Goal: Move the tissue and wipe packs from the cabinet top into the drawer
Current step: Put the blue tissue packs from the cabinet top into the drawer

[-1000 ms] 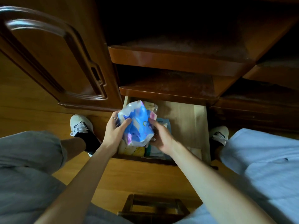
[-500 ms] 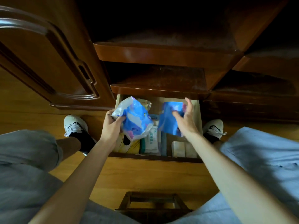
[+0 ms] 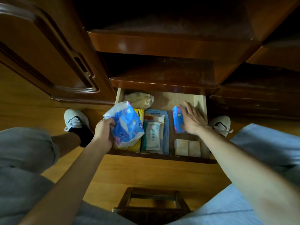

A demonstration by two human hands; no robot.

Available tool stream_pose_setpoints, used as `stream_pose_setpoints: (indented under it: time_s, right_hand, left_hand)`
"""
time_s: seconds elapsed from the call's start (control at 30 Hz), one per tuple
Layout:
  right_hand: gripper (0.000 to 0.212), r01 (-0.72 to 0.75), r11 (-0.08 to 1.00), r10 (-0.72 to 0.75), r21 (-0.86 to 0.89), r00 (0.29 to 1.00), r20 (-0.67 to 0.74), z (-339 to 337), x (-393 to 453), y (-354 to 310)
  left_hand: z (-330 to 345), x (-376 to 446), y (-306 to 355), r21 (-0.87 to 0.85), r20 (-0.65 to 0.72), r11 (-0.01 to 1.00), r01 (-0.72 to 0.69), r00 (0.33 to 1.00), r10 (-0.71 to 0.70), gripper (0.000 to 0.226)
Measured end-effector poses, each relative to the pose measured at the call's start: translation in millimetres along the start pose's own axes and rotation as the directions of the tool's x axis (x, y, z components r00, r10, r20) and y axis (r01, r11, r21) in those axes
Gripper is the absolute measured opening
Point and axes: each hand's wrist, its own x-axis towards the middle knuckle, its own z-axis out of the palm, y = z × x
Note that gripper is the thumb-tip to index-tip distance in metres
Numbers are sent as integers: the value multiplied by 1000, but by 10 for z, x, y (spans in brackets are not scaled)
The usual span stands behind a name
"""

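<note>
Nearly done: several packs already lie in the drawer, the right hand rests flat, fingers released, on a blue pack there, while the left hand grasps the bag above it.

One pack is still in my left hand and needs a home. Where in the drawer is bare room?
Bare drawer floor shows at the back, between the crumpled clear bag and the right wall. The front is crowded: yellow pack, white wipe pack, small blue pack under the right hand, two tan boxes.
</note>
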Motion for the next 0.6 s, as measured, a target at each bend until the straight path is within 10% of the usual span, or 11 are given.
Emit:
stream_pose_setpoints:
  time_s: [0.47,0.6]
  right_hand:
    - [92,-75,989,88,-129,992,95,162,72,-139]
    - [121,-155,986,158,-54,985,63,233,-61,-321]
  left_hand:
    - [38,59,-21,43,-56,999,32,998,-30,59]
    - [18,70,-11,37,-71,999,28,997,-26,54]
